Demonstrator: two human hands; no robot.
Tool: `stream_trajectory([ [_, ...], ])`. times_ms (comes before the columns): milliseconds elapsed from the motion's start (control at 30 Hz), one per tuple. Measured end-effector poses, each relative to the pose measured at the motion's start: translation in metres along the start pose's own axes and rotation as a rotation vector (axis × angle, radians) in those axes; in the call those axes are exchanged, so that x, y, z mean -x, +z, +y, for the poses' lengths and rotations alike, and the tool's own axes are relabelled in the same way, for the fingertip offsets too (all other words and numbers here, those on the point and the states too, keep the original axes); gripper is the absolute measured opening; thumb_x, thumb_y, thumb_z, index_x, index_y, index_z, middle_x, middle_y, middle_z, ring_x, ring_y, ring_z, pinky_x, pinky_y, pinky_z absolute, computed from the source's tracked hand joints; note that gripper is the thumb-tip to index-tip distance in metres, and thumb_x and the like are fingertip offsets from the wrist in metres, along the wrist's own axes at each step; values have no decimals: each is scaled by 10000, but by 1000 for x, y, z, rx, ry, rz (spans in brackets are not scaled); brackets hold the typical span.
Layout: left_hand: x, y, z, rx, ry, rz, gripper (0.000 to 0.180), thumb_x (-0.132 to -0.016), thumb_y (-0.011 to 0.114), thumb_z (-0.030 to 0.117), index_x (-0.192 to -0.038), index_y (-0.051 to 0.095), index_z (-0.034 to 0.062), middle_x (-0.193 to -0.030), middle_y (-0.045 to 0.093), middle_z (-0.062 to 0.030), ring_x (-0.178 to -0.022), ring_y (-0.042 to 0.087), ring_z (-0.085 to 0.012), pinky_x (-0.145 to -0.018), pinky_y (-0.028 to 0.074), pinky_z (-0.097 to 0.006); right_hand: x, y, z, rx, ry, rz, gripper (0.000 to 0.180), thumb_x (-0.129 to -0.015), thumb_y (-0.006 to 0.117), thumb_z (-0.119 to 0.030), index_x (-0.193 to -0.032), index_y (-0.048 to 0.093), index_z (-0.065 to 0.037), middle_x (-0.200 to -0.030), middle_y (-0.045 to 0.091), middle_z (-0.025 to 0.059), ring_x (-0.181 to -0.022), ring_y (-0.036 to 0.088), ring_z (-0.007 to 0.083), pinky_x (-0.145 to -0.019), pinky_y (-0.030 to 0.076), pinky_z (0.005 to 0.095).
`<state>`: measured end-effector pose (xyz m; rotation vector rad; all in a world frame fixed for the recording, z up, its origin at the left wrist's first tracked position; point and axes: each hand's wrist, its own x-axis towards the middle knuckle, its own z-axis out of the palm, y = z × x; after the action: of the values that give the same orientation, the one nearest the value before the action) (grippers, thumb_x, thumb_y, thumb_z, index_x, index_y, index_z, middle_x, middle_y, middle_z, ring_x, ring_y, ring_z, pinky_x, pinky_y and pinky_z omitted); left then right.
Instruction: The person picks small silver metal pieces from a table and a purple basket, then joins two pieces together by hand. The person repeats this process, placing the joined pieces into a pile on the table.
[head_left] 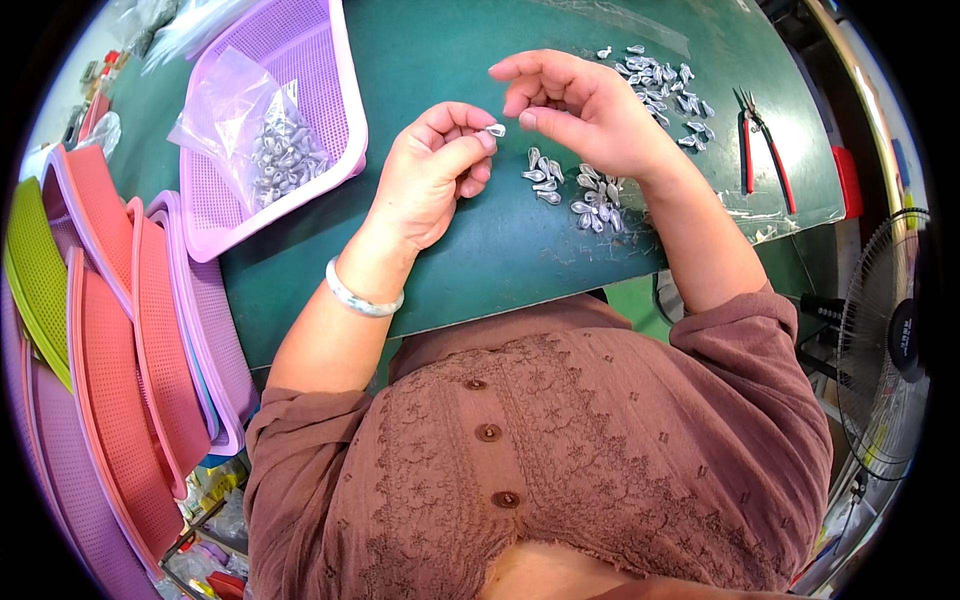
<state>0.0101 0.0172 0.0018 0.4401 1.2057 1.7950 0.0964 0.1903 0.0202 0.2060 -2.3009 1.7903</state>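
My left hand (432, 172) pinches a small silver teardrop-shaped metal piece (496, 130) between thumb and forefinger, its rounded end sticking out. A light bangle sits on that wrist. Just to the right, my right hand (585, 112) hovers over the green table with thumb and fingers curved but apart, and nothing shows between them. Under and beside the right hand lie loose silver pieces of the same kind: a small group (543, 175), a second one (598, 205) by the wrist, and a larger scatter (655, 85) beyond the hand.
Red-handled pliers (762, 150) lie at the right of the green table (450, 290). On the left, a purple basket (345, 90) holds a clear bag of silver pieces (285, 155). Stacked coloured baskets (110, 330) stand at far left. A fan (880, 330) is at right.
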Motion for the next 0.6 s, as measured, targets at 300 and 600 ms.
stream_trajectory([
  [300, -3, -8, 1, 187, -40, -17, 157, -792, 448, 6, -932, 518, -2, -855, 577, -110, -711, 571, -169, -580, 470, -239, 1, -6, 4, 504, 12, -251, 454, -668, 506, 70, -1100, 527, -67, -824, 591, 95, -673, 547, 277, -603, 435, 361],
  [600, -3, -7, 1, 97, -78, 32, 116, -815, 488, 43, -912, 537, 5, -779, 566, -71, -631, 522, -121, -519, 419, -212, -1, -4, -1, 602, 78, -322, 455, -669, 552, 73, -1105, 520, -52, -788, 570, 61, -733, 554, 203, -652, 443, 297],
])
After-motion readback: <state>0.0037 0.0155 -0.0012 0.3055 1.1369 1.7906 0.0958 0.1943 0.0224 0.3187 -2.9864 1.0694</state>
